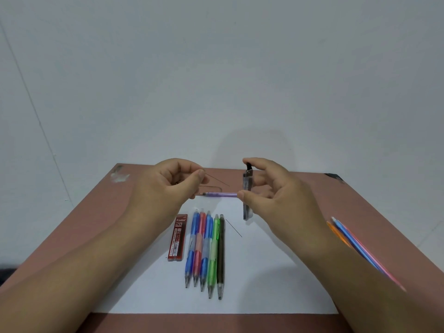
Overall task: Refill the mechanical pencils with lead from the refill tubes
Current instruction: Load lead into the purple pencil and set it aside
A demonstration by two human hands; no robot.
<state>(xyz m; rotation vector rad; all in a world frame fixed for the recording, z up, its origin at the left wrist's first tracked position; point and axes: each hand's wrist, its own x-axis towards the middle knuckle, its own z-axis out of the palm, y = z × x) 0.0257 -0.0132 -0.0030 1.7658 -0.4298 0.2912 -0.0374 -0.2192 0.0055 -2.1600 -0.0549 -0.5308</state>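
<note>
A: While the left hand [168, 181] pinches a single lead [217, 180] between thumb and forefinger, what is the right hand [271, 188] doing?

B: Its fingers are curled round a grey refill tube [247, 195], held upright at centre frame, black cap end up. The purple pencil [219, 194] runs level between the two hands; it seems the lower fingers of each hand steady it, though exactly which fingers hold it I cannot tell.

A: So which step is this?

B: I judge a lead has been taken from the tube and is about to go into the purple pencil. The next move calls for lining the thin lead up with the pencil's open end, gently, since it could snap.

A: And the rest?

B: Just below centre, five pencils [206, 248] lie side by side on the white sheet [264, 284], a red lead case [177, 237] to their left and a loose lead [233, 227] to their right. More pencils [355, 246] lie at the right edge, partly behind the right forearm, on the brown table [360, 200].
</note>
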